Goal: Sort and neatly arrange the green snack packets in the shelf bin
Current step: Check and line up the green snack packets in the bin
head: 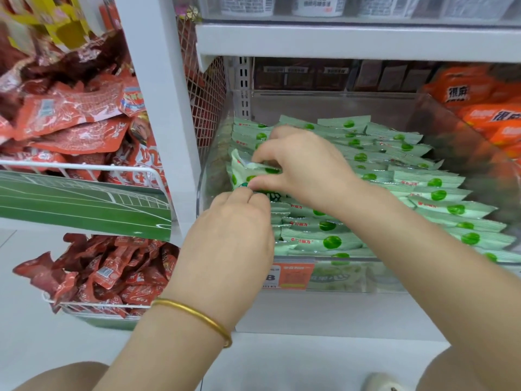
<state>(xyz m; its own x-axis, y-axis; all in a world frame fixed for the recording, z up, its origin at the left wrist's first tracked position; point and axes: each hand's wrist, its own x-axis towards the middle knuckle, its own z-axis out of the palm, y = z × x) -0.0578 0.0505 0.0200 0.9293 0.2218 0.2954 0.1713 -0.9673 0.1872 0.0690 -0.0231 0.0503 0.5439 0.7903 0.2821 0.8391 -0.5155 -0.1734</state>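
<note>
Mostly flat, the green snack packets were stacked in slanting rows inside the clear shelf bin, filling it from the front wall nearly to the back. A loose bunch was held up at the bin's left side: it was pinched from above by the right hand, thumb and fingers curled round it, and gripped at its lower edge by the curled fingers of the left hand. A gold bangle was worn on the left wrist.

A dark green dot and small red characters were printed on each packet; the characters could not be read. An "8" was made out on the orange price tag on the bin front. "很麻" was read on the orange packets in the next bin to the right.

The bunch sat just beside the bin's left wall. A bare strip was left along the back wall. Red packets were heaped in wire baskets beyond the white post.
</note>
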